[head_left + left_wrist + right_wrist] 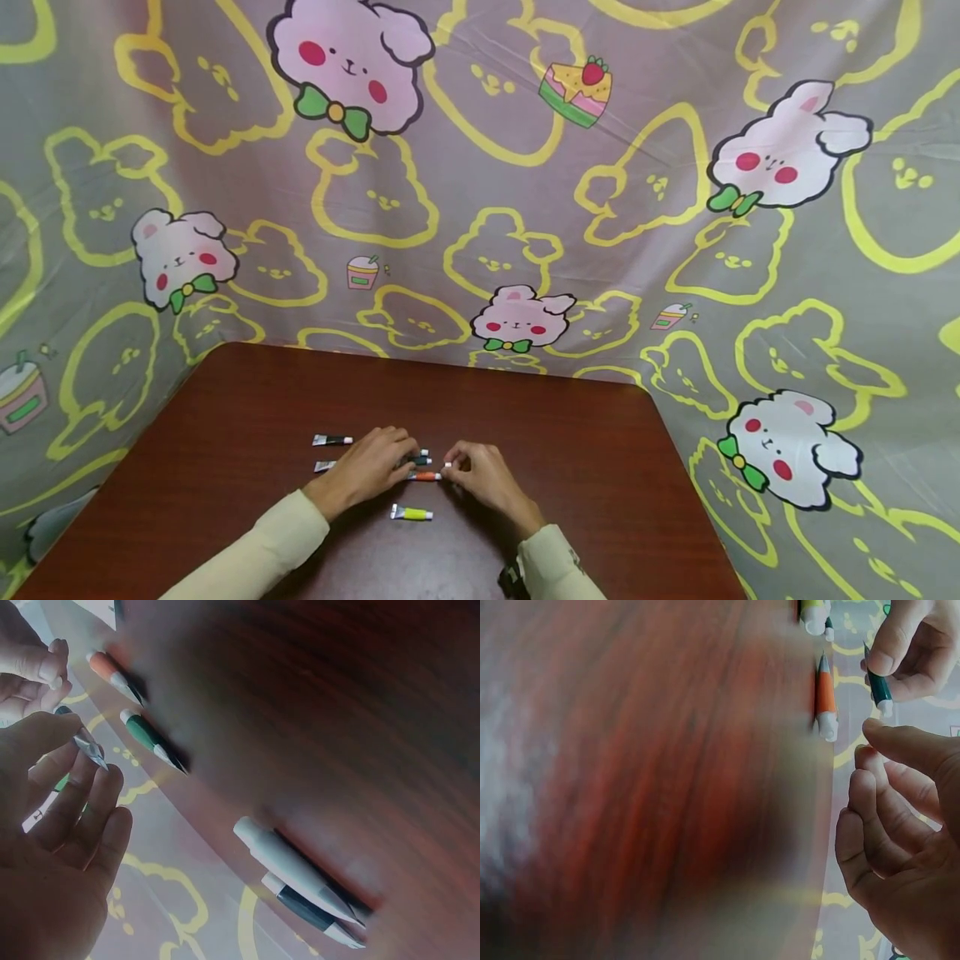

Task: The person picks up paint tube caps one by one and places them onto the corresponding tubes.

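Observation:
My left hand point(377, 462) pinches a small dark green paint tube point(878, 688) between thumb and fingers, its white end toward the other hand. Facing it, my right hand point(483, 475) has thumb and index finger together, with a small white cap point(447, 465) at their tips, just off the tube's end. An orange tube point(426, 477) lies on the table below the hands, and a green tube point(142, 735) lies beside it. Nearer the body is a yellow tube point(412, 514). The left forearm partly covers a white tube point(285, 862) in the head view.
A black tube point(332, 440) lies to the left, beyond the white one. The dark reddish-brown table point(600, 467) runs back to a patterned cloth point(420, 200) with cartoon rabbits, which hangs around its far and side edges.

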### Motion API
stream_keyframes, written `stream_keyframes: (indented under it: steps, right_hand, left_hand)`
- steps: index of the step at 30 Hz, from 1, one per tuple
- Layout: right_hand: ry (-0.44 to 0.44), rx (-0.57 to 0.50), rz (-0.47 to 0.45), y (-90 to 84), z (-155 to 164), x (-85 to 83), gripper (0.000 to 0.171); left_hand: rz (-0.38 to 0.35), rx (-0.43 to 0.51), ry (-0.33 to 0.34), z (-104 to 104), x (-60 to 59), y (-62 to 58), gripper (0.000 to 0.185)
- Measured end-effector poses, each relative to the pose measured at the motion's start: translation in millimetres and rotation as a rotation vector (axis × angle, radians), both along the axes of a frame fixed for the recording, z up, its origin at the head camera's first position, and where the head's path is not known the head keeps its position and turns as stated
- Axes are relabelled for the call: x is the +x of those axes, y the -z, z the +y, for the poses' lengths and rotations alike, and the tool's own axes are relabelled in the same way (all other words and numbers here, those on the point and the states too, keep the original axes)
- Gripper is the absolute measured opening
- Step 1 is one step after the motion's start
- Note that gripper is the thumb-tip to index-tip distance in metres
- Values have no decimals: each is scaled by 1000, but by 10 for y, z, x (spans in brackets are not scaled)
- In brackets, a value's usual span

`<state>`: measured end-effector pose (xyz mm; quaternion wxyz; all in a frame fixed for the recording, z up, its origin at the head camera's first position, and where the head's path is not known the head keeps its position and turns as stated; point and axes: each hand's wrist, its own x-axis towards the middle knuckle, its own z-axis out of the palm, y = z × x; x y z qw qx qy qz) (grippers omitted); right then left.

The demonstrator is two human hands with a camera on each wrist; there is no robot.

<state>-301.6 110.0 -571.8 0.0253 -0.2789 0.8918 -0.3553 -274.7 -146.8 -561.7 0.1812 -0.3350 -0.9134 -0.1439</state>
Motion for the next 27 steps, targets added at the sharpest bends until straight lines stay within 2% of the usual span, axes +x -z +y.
stream_keyframes:
  steps: [10, 21, 27]
  right_hand:
    - [3, -8, -39, 3, -44, 27, 8]
    - [-6, -16, -47, 17, -73, 44, 8]
    - [-14, -58, -63, 35, -98, 58, 8]
  left_hand:
    - [-70, -43, -27, 57, 50, -12, 18]
    - [-63, -42, -25, 73, 72, 33, 17]
    - [-32, -23, 7, 80, 82, 29, 15]
